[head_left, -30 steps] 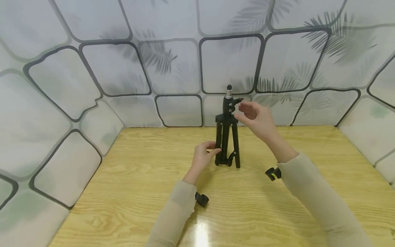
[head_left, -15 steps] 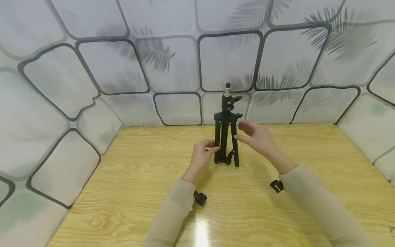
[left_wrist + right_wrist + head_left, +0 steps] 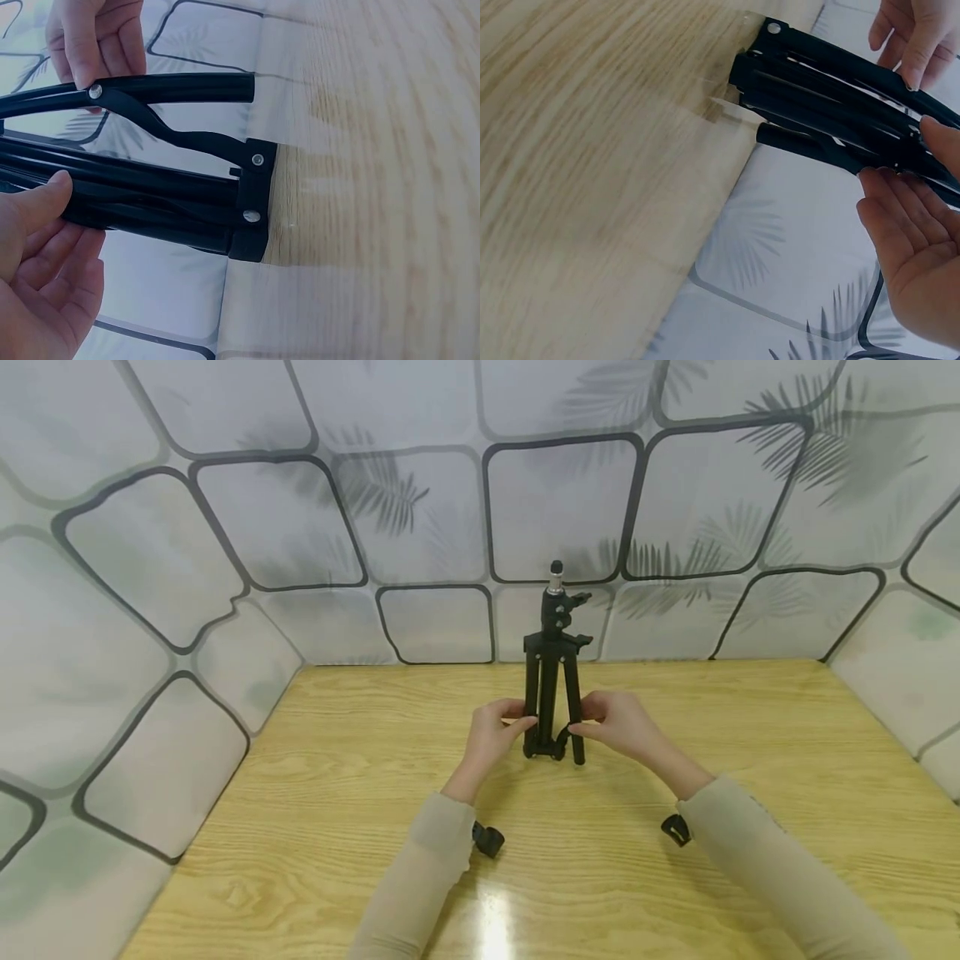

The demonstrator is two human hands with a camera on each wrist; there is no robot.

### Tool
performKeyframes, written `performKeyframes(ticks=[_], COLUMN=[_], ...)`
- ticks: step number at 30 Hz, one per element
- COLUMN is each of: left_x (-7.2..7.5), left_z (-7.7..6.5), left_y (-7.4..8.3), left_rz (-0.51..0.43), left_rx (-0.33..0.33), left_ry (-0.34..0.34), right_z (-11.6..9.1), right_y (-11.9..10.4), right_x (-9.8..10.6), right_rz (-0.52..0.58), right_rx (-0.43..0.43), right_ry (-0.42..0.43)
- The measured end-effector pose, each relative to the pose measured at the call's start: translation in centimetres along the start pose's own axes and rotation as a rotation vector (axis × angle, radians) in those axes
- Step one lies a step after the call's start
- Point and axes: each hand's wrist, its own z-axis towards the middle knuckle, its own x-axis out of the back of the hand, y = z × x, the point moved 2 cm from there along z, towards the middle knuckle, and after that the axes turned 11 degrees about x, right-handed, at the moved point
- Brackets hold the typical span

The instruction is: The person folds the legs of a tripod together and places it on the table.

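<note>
A black tripod stand (image 3: 548,693) with a silver-necked top stands upright on the wooden table, its legs nearly folded together. My left hand (image 3: 491,739) pinches the left leg low down, thumb in front and fingers behind. On the other side, my right hand (image 3: 621,722) holds the right leg between thumb and fingers, near a riveted brace. The left wrist view shows this right leg (image 3: 202,88) standing slightly apart from the others, joined by a curved brace (image 3: 180,139) to the bottom bracket (image 3: 255,199). The fingertips behind the legs are partly hidden.
The wooden table (image 3: 337,802) extends around the tripod. Behind it and to both sides hangs a pale curtain (image 3: 420,527) with dark outlines and leaf prints. A black wrist device sits under each sleeve: left device (image 3: 490,841), right device (image 3: 677,829).
My right hand has come down from beside the top knobs to the lower right leg and now holds it. The left hand keeps its place; the tripod stands where it was.
</note>
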Motion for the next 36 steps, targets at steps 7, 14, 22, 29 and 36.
performKeyframes(ticks=[7,14,22,29,36], left_x=[-0.1,-0.2,-0.2,-0.2,-0.2], left_z=[0.0,0.0,0.1,0.1,0.1], left_y=[0.0,0.1,0.0,-0.1,0.0], left_rz=[-0.001,-0.004,-0.002,-0.012,-0.014], left_rx=[0.001,0.015,0.025,0.039,0.029], left_ry=[-0.007,0.0,0.004,0.005,0.003], right_z=[-0.1,0.1,0.5,0.8,1.0], right_y=[-0.3,-0.2,-0.3,-0.5,-0.3], right_x=[-0.1,-0.4,-0.7,-0.8,-0.9], right_rz=[-0.025,-0.025,-0.033,-0.03,-0.021], right_rx=[0.001,-0.008,-0.013,-0.01,-0.017], right_ry=[0.011,0.028,0.045,0.063,0.071])
